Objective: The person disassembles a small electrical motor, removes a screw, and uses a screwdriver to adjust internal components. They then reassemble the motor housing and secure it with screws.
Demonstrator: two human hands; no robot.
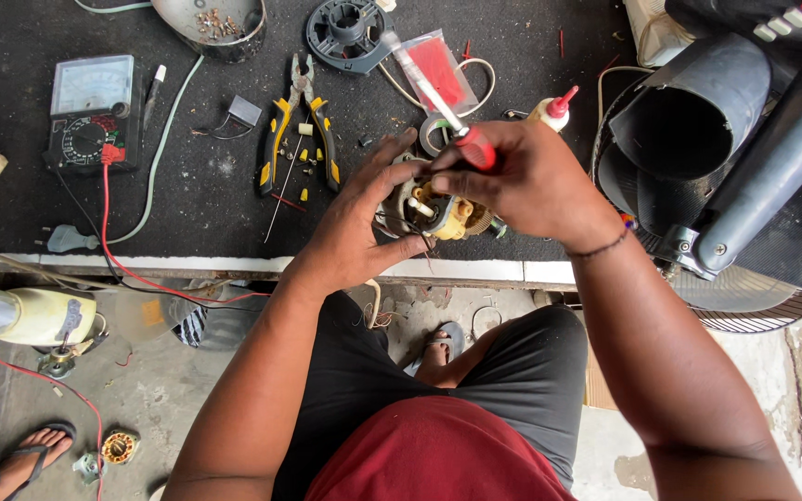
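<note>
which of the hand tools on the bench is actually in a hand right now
The red-handled screwdriver, gripped in the right hand over the small motor. The yellow-handled pliers lie untouched on the black mat.

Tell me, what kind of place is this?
Probably a small appliance repair workshop. An analog multimeter and pliers lie on the dark bench, fan parts sit alongside, and the left hand steadies a small motor.
</note>
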